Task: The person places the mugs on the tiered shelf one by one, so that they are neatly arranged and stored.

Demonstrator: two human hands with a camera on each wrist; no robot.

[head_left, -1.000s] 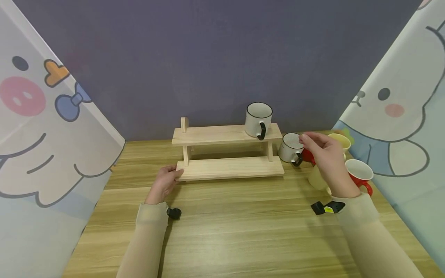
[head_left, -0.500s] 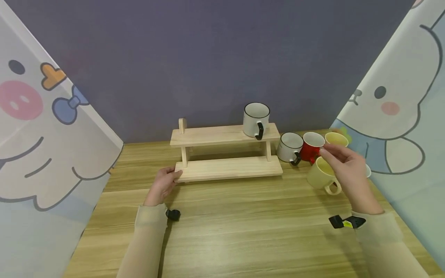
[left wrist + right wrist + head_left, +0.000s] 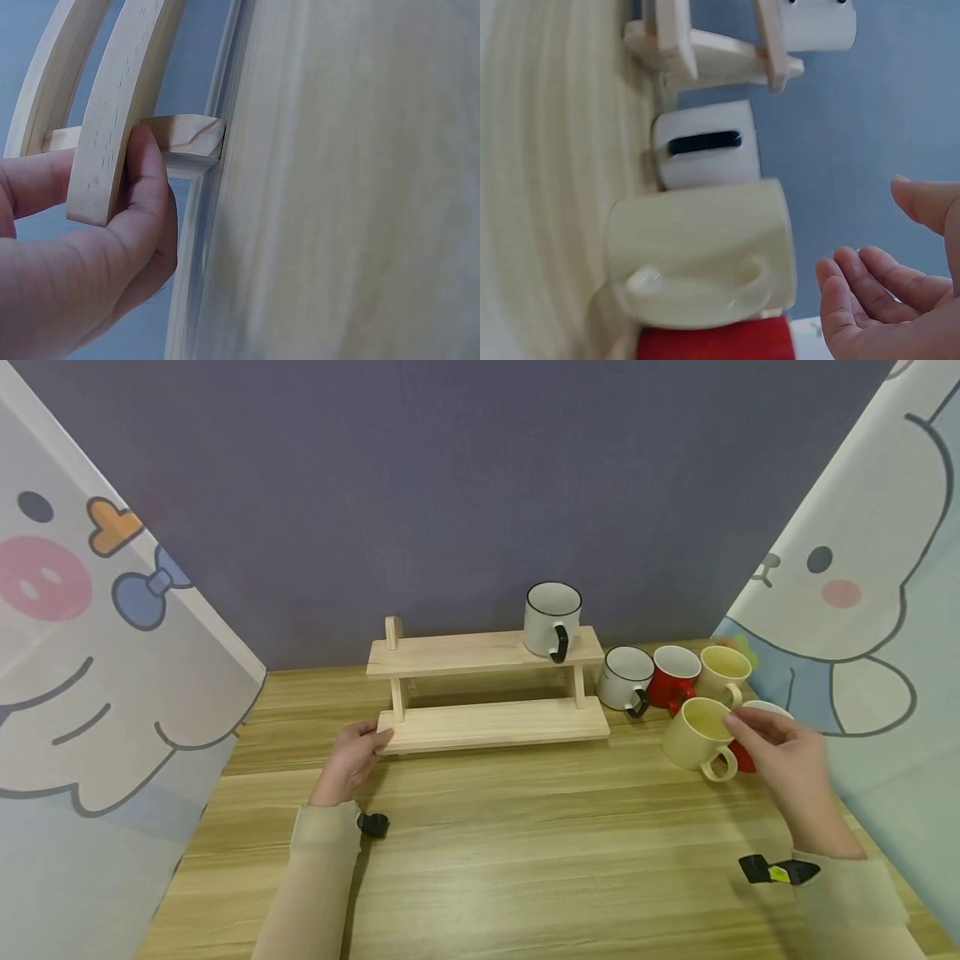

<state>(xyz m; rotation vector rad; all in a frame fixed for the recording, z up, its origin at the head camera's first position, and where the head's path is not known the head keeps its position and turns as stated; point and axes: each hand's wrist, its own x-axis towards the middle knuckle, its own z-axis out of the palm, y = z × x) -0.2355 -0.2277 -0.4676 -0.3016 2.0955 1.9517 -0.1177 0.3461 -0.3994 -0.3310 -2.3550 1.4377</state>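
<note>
On and beside one shelf (image 3: 495,724) stand six mugs (image 3: 686,743), left hand (image 3: 349,762) pinching its end, right hand (image 3: 789,770) loosely parted, empty.

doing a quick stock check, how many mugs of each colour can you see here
White mugs with black handles: 2
Yellow mugs: 2
Red mugs with white insides: 2 (one is partly hidden by the right hand and a yellow mug)
Total: 6 mugs
</note>
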